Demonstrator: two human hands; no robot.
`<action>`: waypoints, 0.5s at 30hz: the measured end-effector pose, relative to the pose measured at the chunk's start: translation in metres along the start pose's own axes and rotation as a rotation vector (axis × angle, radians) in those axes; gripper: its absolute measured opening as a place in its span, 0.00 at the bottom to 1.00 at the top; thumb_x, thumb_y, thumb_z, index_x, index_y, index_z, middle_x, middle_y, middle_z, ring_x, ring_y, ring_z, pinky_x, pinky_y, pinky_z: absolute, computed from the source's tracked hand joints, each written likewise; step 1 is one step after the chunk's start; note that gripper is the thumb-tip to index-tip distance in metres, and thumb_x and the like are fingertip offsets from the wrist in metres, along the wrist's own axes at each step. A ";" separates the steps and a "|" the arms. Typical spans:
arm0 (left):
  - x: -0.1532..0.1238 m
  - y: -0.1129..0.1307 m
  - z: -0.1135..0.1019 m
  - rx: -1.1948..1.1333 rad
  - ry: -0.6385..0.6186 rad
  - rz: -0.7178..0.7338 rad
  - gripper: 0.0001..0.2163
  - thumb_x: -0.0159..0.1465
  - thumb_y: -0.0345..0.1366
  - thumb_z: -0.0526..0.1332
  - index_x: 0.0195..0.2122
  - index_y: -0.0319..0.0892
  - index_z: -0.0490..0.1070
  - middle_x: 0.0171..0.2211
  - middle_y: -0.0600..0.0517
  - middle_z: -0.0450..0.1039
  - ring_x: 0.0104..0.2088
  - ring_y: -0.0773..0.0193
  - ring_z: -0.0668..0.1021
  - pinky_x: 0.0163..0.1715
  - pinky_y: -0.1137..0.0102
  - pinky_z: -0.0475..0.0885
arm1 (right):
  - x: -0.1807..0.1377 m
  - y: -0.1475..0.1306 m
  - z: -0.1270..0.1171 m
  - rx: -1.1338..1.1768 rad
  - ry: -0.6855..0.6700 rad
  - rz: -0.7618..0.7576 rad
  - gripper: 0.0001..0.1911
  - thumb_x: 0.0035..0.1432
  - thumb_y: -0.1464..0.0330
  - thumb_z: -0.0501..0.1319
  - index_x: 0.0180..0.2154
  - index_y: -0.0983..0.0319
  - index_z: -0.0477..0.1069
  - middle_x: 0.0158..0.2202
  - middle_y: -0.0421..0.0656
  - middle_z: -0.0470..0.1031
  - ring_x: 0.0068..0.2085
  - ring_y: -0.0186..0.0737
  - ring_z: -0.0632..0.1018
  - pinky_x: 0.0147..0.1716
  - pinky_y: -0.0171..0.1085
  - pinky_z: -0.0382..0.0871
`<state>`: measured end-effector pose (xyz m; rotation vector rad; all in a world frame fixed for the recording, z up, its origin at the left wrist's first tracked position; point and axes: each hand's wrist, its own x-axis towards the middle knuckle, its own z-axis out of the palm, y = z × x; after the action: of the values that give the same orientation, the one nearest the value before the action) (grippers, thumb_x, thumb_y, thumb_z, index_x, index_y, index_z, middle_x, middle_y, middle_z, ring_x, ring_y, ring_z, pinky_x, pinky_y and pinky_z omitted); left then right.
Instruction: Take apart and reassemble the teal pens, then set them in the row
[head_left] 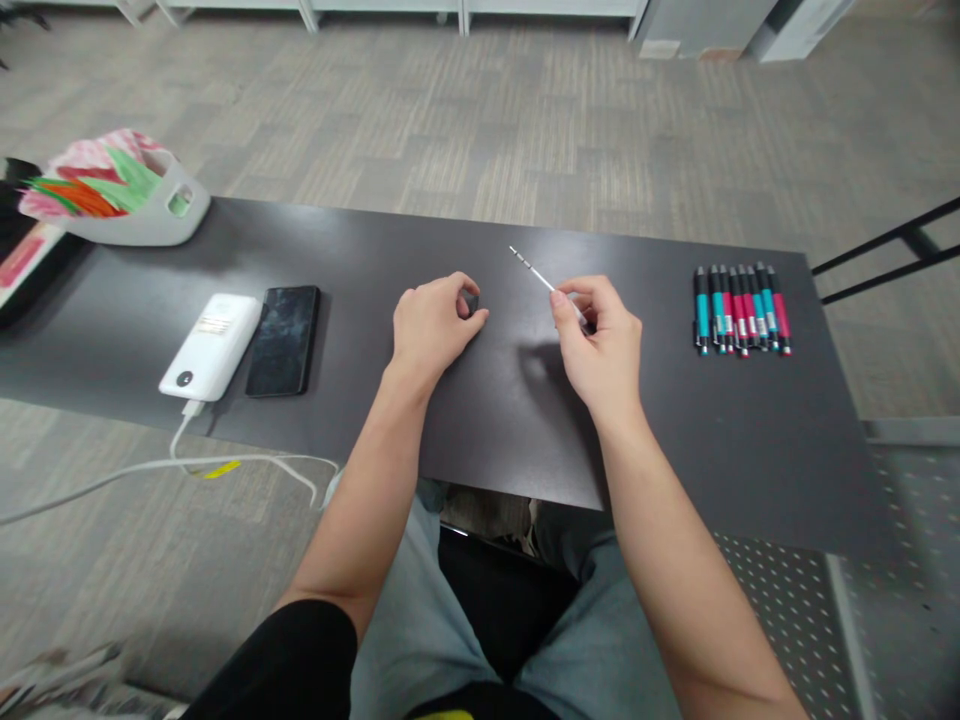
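Note:
My right hand (600, 335) pinches a thin white pen refill (534, 270) between thumb and fingers; its tip points up and to the left over the dark table (375, 400). My left hand (433, 325) rests on the table just left of it, with its fingers curled round a small dark part (470, 300) that I cannot make out clearly. The two hands are about a hand's width apart.
A row of several teal and pink pens (739, 308) lies at the right. A black phone (283, 338) and a white power bank (211, 344) with a cable (225, 465) lie at the left. A grey bin (124, 200) with coloured scraps stands at far left.

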<state>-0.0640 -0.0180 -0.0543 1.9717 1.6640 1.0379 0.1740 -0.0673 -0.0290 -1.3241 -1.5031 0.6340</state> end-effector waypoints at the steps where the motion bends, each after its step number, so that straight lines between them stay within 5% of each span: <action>1: 0.000 0.004 -0.002 0.022 -0.032 -0.019 0.11 0.58 0.42 0.82 0.37 0.57 0.84 0.27 0.53 0.81 0.33 0.44 0.82 0.39 0.55 0.71 | 0.000 0.000 0.000 0.000 0.001 0.000 0.12 0.78 0.51 0.69 0.43 0.49 0.79 0.33 0.41 0.76 0.33 0.47 0.73 0.38 0.46 0.69; 7: -0.003 0.036 -0.025 0.260 -0.235 -0.185 0.10 0.72 0.41 0.74 0.54 0.57 0.86 0.43 0.52 0.89 0.48 0.43 0.88 0.44 0.55 0.75 | 0.001 0.004 0.004 -0.019 0.048 -0.019 0.15 0.74 0.47 0.69 0.41 0.50 0.80 0.32 0.42 0.77 0.31 0.48 0.73 0.35 0.46 0.70; 15: -0.002 0.031 -0.027 0.271 -0.173 -0.259 0.14 0.70 0.42 0.77 0.56 0.56 0.85 0.42 0.51 0.90 0.50 0.39 0.90 0.42 0.54 0.72 | 0.001 0.006 0.004 -0.026 0.050 -0.035 0.14 0.75 0.48 0.69 0.41 0.49 0.81 0.31 0.41 0.77 0.30 0.47 0.74 0.35 0.46 0.72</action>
<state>-0.0621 -0.0326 -0.0154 1.8731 1.9778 0.5572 0.1728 -0.0642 -0.0352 -1.3210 -1.4955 0.5564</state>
